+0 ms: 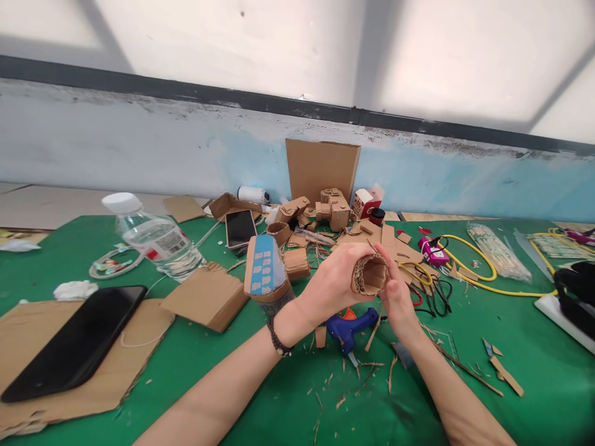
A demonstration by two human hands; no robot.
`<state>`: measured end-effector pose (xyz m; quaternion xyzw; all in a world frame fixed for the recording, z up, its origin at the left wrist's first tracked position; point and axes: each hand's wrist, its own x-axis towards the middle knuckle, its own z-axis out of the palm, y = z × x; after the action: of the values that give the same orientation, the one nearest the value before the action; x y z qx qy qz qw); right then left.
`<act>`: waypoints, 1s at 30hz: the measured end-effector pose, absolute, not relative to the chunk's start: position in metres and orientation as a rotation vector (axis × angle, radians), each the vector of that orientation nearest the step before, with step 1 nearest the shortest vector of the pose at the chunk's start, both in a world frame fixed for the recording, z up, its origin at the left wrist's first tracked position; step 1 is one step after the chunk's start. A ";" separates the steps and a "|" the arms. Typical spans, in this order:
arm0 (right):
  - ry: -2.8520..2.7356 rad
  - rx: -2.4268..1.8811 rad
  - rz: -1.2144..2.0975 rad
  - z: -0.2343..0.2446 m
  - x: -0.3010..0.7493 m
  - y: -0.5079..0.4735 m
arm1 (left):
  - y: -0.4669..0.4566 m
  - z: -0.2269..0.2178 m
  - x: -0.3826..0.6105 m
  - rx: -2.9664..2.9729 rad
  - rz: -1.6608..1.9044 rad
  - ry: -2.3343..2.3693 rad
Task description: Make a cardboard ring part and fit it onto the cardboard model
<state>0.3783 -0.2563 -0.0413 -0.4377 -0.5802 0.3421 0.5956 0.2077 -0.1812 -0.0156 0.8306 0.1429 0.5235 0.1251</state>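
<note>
Both of my hands are raised over the green table (534,371) and closed round a small ring of rolled corrugated cardboard (369,275). My left hand (337,279) wraps it from the left, and a dark bead bracelet sits on that wrist. My right hand (400,297) pinches its right edge with thumb and fingers. Below the hands lies a blue hot glue gun (351,325) among cardboard slivers. A cardboard piece with a blue-and-white label (264,269) stands just left of my left hand.
A black tablet (74,341) lies on a cardboard sheet at left, beside a tipped plastic water bottle (155,238) and a phone (240,227). Cardboard models (332,207) and scraps crowd the back middle. Yellow cable (478,272), scissors (432,294) and skewer packs (497,251) lie right.
</note>
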 end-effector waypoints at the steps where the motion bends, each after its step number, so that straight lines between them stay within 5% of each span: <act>1: -1.346 -0.980 0.802 -0.041 0.378 -0.256 | -0.183 -0.013 0.208 2.405 1.556 0.447; 5: -1.424 -0.857 0.693 -0.046 0.380 -0.253 | -0.194 0.000 0.207 2.602 1.551 0.592; 14: -1.494 -1.038 0.463 -0.065 0.382 -0.245 | -0.195 -0.006 0.208 2.983 0.708 1.147; 26: -1.190 -1.029 0.909 -0.055 0.380 -0.238 | -0.196 0.000 0.201 2.938 0.723 1.054; 30: -0.893 -1.062 1.112 -0.056 0.384 -0.229 | -0.202 0.018 0.151 2.923 0.967 1.155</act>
<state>0.3840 -0.2290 -0.0558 -0.4638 -0.3898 0.4854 0.6303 0.1509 -0.2023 0.0185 0.8865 0.3504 0.2933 -0.0735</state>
